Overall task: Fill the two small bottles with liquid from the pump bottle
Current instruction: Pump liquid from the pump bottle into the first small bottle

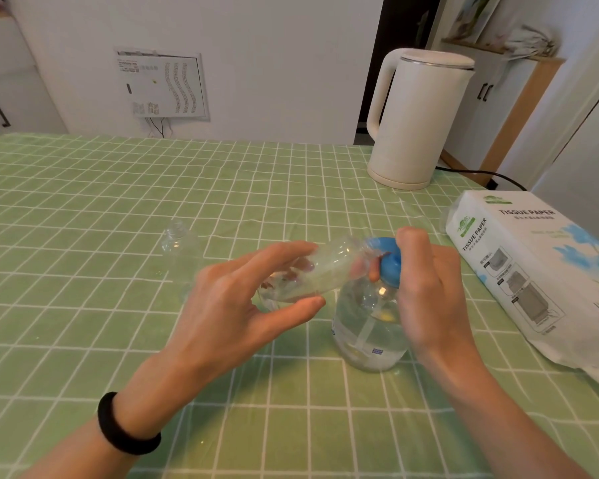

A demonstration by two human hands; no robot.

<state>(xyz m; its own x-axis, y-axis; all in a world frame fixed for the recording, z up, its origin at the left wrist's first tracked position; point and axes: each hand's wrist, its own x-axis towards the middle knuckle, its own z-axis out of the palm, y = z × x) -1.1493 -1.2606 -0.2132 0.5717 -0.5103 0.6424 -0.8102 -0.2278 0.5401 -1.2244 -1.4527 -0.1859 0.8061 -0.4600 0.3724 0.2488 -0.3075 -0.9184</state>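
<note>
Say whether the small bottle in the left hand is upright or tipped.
Tipped. The small bottle lies nearly sideways in the left hand, its mouth toward the blue pump head.

The tilted small bottle (332, 267), the standing small bottle (176, 236) and the pump bottle (370, 333) are made of clear, shiny plastic. The pump head (389, 262) is made of smooth blue plastic. The kettle (419, 126) is finished matt and smooth. The tissue pack (519, 257) is wrapped in glossy film.
</note>
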